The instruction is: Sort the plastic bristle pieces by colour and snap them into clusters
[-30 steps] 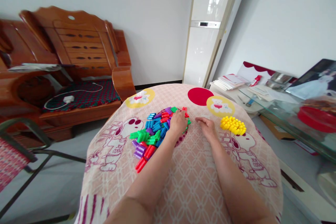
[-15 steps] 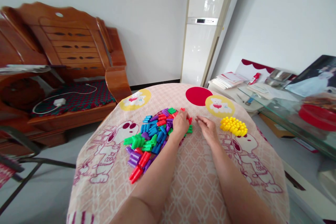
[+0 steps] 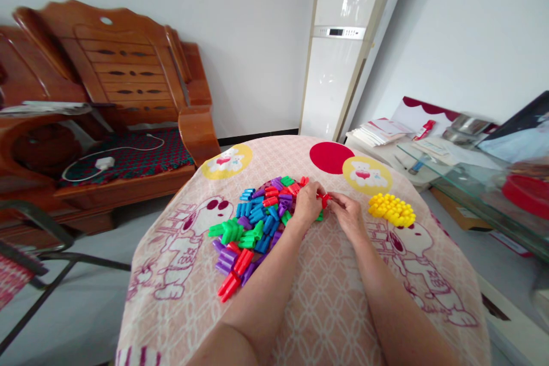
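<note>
A pile of red, blue, green and purple plastic pieces (image 3: pixel 257 216) is spread over the middle left of the round table. At the pile's right edge, my left hand (image 3: pixel 309 201) has its fingers closed on a red piece (image 3: pixel 325 200). My right hand (image 3: pixel 346 214) meets it from the right, its fingertips pinched at the same red piece. Some green shows just under the hands. To the right of my right hand lies a cluster of yellow pieces (image 3: pixel 391 210), touched by neither hand.
A patterned cloth covers the table (image 3: pixel 317 297). Beyond it are a wooden bench (image 3: pixel 128 74) at the left and a tall white cabinet unit (image 3: pixel 332 74). At the right, a glass-topped stand (image 3: pixel 454 183) holds papers and a red bowl (image 3: pixel 527 191).
My hands have come together at the red piece, my right hand closing its fingers on it. The whole view has shifted slightly.
</note>
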Tool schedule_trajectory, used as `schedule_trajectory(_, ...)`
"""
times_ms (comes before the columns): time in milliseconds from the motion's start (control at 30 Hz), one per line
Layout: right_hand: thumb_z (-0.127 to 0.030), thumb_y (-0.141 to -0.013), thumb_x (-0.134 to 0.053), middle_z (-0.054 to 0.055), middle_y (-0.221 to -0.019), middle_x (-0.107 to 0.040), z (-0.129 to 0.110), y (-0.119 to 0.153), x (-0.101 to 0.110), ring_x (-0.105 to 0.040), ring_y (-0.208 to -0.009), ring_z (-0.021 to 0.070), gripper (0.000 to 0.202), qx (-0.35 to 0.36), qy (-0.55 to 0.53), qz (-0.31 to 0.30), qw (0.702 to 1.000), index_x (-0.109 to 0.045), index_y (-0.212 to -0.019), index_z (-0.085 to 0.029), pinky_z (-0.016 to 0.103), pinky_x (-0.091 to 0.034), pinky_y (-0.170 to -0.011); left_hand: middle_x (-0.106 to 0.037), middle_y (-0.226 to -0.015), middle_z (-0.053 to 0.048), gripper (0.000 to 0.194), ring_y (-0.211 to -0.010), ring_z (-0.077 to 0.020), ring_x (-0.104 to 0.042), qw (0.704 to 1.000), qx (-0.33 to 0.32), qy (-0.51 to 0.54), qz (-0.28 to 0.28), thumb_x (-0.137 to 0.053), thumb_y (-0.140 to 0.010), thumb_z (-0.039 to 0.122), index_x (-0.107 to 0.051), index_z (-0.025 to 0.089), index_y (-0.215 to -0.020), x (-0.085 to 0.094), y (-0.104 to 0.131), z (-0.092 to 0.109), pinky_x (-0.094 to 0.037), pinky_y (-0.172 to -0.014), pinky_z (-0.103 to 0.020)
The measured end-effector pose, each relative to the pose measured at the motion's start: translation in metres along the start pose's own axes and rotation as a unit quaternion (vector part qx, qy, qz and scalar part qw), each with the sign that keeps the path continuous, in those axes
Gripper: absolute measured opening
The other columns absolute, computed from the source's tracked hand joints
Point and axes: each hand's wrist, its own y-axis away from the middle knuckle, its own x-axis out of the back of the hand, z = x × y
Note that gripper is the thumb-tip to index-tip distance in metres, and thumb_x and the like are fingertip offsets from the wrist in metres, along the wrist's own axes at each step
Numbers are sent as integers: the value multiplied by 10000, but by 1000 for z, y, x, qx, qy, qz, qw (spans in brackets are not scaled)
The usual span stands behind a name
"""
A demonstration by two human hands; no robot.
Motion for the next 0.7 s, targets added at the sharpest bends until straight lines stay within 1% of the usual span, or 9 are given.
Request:
schedule_trajectory(67,-449,-746,-689,93,-982,-770,1,0,-1,-712,-870,266,393,-4,-2,9,1000,-759,-1019,-176,368,-558,-786,-654,-798,-28,190,-773,-151,-621,1000,0,-8,-2,-552,-715,2,-600,158,-813,0,0,1,-498,-738,-268)
schedule_trajectory(133,-444,-752,-682,86,-932,-773,4,0,0,-710,-818,254,370,-9,-6,25,1000,-762,-990,-172,361,-559,-761,-660,-852,-32,209,-800,-152,-626,1000,1,-26,0,-553,-732,8,-606,164,-861,3,0,3,-502,-751,-272)
schedule_trajectory(233,-424,-767,-654,75,-872,-769,8,-1,3,-695,-754,234,331,3,11,73,997,-758,-955,-173,348,-553,-726,-666,-962,-49,278,-868,-160,-635,998,6,-65,1,-552,-749,10,-616,168,-968,13,-1,7,-506,-808,-289)
schedule_trajectory(333,-379,-792,-603,84,-849,-757,9,-2,10,-670,-742,226,272,63,106,137,983,-751,-899,-177,341,-527,-732,-670,-1040,-78,286,-957,-187,-641,992,34,-122,7,-545,-795,52,-634,167,-1041,31,-2,11,-497,-879,-312)
schedule_trajectory(400,-336,-820,-546,103,-838,-740,9,-2,15,-647,-758,230,262,118,194,168,959,-741,-881,-174,348,-502,-756,-673,-1078,-103,255,-1008,-214,-641,984,64,-167,8,-533,-836,105,-654,160,-1054,49,-3,11,-491,-902,-326)
schedule_trajectory(467,-287,-838,-495,115,-812,-715,10,-2,19,-617,-772,233,263,153,278,176,932,-730,-867,-172,353,-473,-768,-678,-1101,-126,250,-1036,-240,-641,973,102,-207,11,-521,-862,147,-670,151,-1062,68,-4,6,-488,-910,-340)
schedule_trajectory(533,-246,-843,-467,113,-776,-685,11,-1,21,-585,-766,232,265,161,343,164,911,-721,-856,-175,346,-448,-750,-686,-1108,-138,271,-1048,-255,-643,960,142,-239,24,-505,-878,169,-675,148,-1088,86,-5,-4,-488,-914,-353)
schedule_trajectory(633,-230,-850,-453,112,-749,-658,13,0,21,-558,-743,232,275,157,391,149,895,-721,-853,-172,336,-423,-711,-701,-1110,-139,307,-1060,-254,-645,944,182,-275,32,-466,-892,169,-672,152,-1118,105,-3,-21,-487,-919,-350)
schedule_trajectory(700,-247,-865,-452,115,-761,-663,13,1,20,-560,-749,235,289,160,394,158,891,-729,-885,-168,335,-423,-710,-705,-1116,-140,328,-1054,-247,-648,934,192,-300,11,-436,-897,159,-671,150,-1125,111,-2,-31,-487,-917,-344)
